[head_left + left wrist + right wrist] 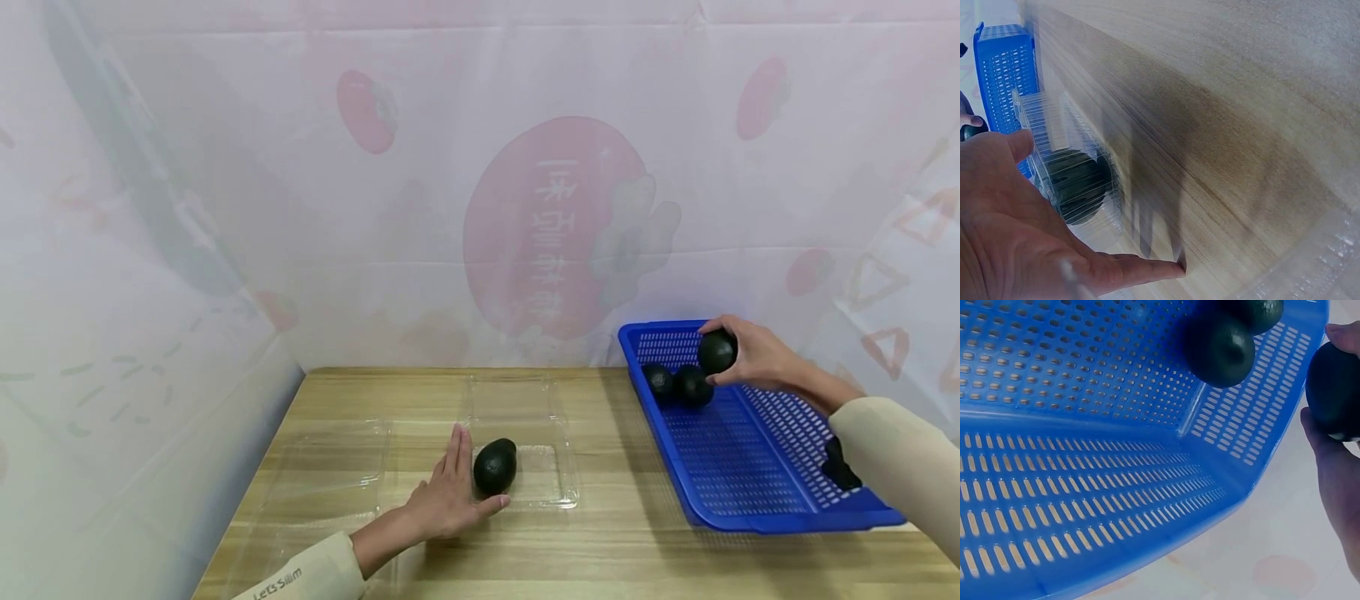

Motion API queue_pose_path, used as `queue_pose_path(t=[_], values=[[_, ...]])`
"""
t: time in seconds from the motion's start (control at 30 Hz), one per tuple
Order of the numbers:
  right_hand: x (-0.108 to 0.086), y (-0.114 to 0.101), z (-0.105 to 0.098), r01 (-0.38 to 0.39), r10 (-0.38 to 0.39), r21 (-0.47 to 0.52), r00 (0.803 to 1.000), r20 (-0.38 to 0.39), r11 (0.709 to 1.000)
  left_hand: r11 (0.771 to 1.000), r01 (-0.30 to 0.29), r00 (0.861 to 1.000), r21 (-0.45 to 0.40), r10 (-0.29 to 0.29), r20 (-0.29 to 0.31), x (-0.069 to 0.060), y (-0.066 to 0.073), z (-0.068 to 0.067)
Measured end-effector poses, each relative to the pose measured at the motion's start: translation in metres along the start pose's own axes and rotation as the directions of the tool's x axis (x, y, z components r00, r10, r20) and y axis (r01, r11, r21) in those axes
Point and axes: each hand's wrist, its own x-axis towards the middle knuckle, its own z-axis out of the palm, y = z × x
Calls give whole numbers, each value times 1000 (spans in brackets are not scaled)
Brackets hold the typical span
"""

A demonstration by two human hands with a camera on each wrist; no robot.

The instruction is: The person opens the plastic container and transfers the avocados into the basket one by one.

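My right hand (757, 354) grips a dark green avocado (717, 351) above the far end of a blue basket (765, 523). Beneath it, two more avocados lie in the basket, one avocado (657, 381) near the left wall. With fingers straight, my left hand (446, 496) rests against the left side of a clear plastic clamshell box (566, 487), whose lid is folded back. Inside that box sits a single avocado (495, 467), toward its left; the left wrist view shows this avocado (1079, 187) through the ribbed clear wall.
Another clear plastic box (330, 458) lies opened on the wooden table (600, 550) at the left. A small black object (840, 465) is at the basket's right side. A printed cloth (390, 292) hangs behind and along the sides.
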Motion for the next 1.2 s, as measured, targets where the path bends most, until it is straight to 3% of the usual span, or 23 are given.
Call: queue_pose_path(t=[0.23, 0.67, 1.2], values=[[1, 10, 0, -30, 30, -9, 999, 34, 1000, 999, -35, 999, 9, 35, -22, 5, -11, 7], [-1, 25, -1, -93, 94, -20, 990, 109, 996, 1000, 4, 1000, 21, -4, 1, -1, 3, -2], [-4, 38, 10, -85, 99, -80, 977, 187, 993, 1000, 5, 1000, 10, -5, 3, -3, 0, -1]])
